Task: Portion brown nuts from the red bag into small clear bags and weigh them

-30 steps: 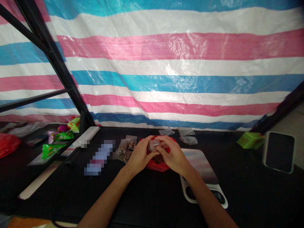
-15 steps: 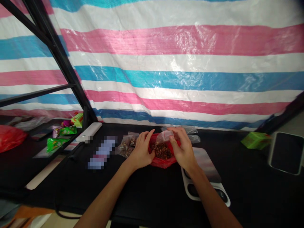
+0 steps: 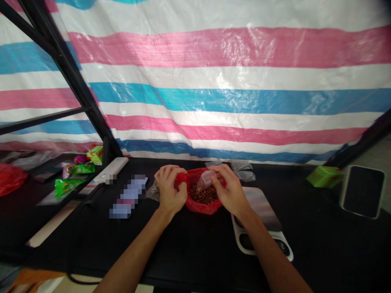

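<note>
A red plastic bag (image 3: 198,205) of small brown pieces lies open on the black table. My left hand (image 3: 169,190) is closed on the bag's left rim. My right hand (image 3: 229,191) pinches a small clear plastic bag (image 3: 205,180) and holds it tilted down into the red bag's mouth, over the brown pieces. Just right of my right hand sits a small digital scale (image 3: 263,211) with a shiny plate. Partly hidden behind my left hand are filled clear bags (image 3: 152,192).
Empty clear bags (image 3: 242,170) lie behind the red bag. A white bar (image 3: 113,170) and a blurred packet (image 3: 128,196) lie to the left. Green snack packets (image 3: 69,185) sit on a side shelf. A green box (image 3: 324,176) and a dark tablet (image 3: 362,191) stand at right. Striped tarp behind.
My left hand has let go of the small clear bag and taken the red bag's left rim. My right hand has dipped the clear bag down into the red bag.
</note>
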The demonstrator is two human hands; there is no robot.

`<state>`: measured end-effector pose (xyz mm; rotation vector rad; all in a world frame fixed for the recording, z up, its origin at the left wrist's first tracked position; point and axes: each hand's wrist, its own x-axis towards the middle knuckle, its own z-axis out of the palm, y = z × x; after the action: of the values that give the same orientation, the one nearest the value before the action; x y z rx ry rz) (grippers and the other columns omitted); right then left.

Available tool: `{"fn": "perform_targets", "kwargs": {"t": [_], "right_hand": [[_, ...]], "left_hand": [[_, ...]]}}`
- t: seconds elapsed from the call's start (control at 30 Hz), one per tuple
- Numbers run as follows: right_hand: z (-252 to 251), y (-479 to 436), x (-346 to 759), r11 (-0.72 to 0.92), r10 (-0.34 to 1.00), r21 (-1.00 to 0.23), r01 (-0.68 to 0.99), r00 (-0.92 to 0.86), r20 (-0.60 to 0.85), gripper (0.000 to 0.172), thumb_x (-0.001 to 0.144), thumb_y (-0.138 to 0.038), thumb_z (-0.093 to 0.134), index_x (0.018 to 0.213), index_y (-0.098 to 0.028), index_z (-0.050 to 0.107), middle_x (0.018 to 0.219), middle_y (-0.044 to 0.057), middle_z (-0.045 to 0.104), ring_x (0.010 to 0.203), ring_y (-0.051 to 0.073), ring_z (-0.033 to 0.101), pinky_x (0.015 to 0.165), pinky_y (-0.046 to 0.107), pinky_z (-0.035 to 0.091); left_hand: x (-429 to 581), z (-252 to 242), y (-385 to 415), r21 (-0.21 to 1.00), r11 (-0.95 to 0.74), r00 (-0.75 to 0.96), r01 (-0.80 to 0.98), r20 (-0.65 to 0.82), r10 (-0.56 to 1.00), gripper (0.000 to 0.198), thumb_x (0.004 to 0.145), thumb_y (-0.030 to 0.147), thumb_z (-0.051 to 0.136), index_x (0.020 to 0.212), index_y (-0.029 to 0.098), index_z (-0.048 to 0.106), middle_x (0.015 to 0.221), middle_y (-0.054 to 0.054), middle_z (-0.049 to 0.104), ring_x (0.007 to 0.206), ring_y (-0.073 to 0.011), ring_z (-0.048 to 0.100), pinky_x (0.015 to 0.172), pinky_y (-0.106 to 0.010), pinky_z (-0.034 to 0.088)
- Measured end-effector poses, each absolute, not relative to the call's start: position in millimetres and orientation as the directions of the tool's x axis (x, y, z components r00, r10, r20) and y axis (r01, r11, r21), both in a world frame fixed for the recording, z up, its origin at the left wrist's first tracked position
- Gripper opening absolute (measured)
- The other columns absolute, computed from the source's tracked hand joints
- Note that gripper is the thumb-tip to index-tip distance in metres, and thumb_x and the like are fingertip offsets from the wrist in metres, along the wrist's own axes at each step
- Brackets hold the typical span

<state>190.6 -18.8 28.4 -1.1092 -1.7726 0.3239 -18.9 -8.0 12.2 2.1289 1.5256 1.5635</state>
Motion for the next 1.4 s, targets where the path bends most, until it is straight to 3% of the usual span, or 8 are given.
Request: {"fn": "perform_targets", "kwargs": {"t": [0.17,0.43,0.6,0.8,0.93,1.13,1.27,1.4], "right_hand": [[29.7,-21.3,185.9,0.593,0.791,-0.692,0.412,-0.138,0.596,0.023,0.101,-0.035,0.054,0.119,-0.025,0.065,0.115,0.007,0.067,0.106,0.023,0.064,0.096,0.037,0.051],[28.0,-17.8,188.9,0.569,0.757,-0.626,0.533,-0.042,0.652,0.023,0.100,-0.031,0.053,0.121,-0.026,0.062,0.120,0.009,0.063,0.116,0.025,0.059,0.104,0.041,0.046],[20.6,-15.9,191.5,0.546,0.820,-0.502,0.670,-0.304,0.485,0.027,0.091,-0.011,0.057,0.114,-0.024,0.064,0.117,0.006,0.070,0.113,0.024,0.062,0.103,0.041,0.043],[12.8,-19.8,192.5,0.475,0.874,-0.361,0.803,-0.382,0.299,0.025,0.084,-0.006,0.062,0.104,-0.021,0.063,0.108,0.006,0.074,0.106,0.023,0.065,0.102,0.041,0.039],[11.7,-19.1,195.7,0.449,0.888,-0.359,0.818,-0.362,0.284,0.036,0.076,0.000,0.059,0.105,-0.021,0.059,0.111,0.005,0.072,0.106,0.023,0.064,0.097,0.038,0.040],[9.1,-19.8,191.9,0.454,0.885,-0.325,0.829,-0.377,0.274,0.038,0.080,-0.005,0.061,0.114,-0.022,0.062,0.115,0.007,0.071,0.111,0.024,0.063,0.099,0.037,0.040],[9.4,-21.1,189.5,0.437,0.895,-0.324,0.839,-0.369,0.249,0.033,0.087,-0.016,0.065,0.118,-0.024,0.065,0.117,0.008,0.071,0.112,0.025,0.064,0.097,0.037,0.042],[10.6,-22.2,189.1,0.433,0.897,-0.312,0.846,-0.370,0.241,0.032,0.086,-0.015,0.066,0.116,-0.025,0.066,0.116,0.006,0.071,0.110,0.025,0.065,0.096,0.038,0.043]], "left_hand": [[-3.2,14.4,-18.9,0.745,-0.582,0.303,0.326,0.501,0.811,0.071,0.084,0.026,0.069,0.149,0.023,0.039,0.142,-0.013,0.056,0.128,-0.0269,0.056,0.110,-0.044,0.045],[-3.4,15.0,-8.7,0.785,-0.497,0.265,0.370,0.423,0.866,0.024,0.095,0.031,0.057,0.116,0.022,0.066,0.107,-0.005,0.074,0.095,-0.0213,0.068,0.092,-0.034,0.052],[-18.5,25.3,-8.3,0.772,-0.364,-0.081,0.522,0.469,0.879,0.026,0.102,0.039,0.043,0.112,0.022,0.061,0.093,-0.004,0.073,0.082,-0.0212,0.068,0.077,-0.030,0.049],[-9.5,21.7,-16.2,0.543,-0.175,-0.025,0.821,0.340,0.940,0.026,0.102,0.042,0.036,0.105,0.022,0.053,0.081,-0.009,0.071,0.072,-0.0282,0.071,0.073,-0.036,0.047],[-2.5,5.5,-18.1,0.531,-0.112,-0.018,0.840,0.233,0.972,0.032,0.093,0.051,0.054,0.103,0.021,0.047,0.094,-0.016,0.070,0.075,-0.0321,0.072,0.073,-0.041,0.049],[-2.3,-10.6,-5.0,0.816,-0.270,0.059,0.512,0.280,0.958,0.042,0.073,0.010,0.064,0.106,0.022,0.041,0.102,-0.008,0.067,0.091,-0.0238,0.070,0.084,-0.036,0.053],[0.6,-4.7,2.7,0.932,-0.276,-0.016,0.236,0.288,0.958,0.040,0.074,0.006,0.060,0.108,0.020,0.045,0.100,-0.005,0.068,0.094,-0.0187,0.068,0.092,-0.035,0.053],[1.1,0.3,2.5,0.978,-0.185,-0.062,0.101,0.191,0.980,0.027,0.076,0.010,0.059,0.100,0.019,0.053,0.092,-0.003,0.068,0.083,-0.0173,0.067,0.081,-0.032,0.055]]}}
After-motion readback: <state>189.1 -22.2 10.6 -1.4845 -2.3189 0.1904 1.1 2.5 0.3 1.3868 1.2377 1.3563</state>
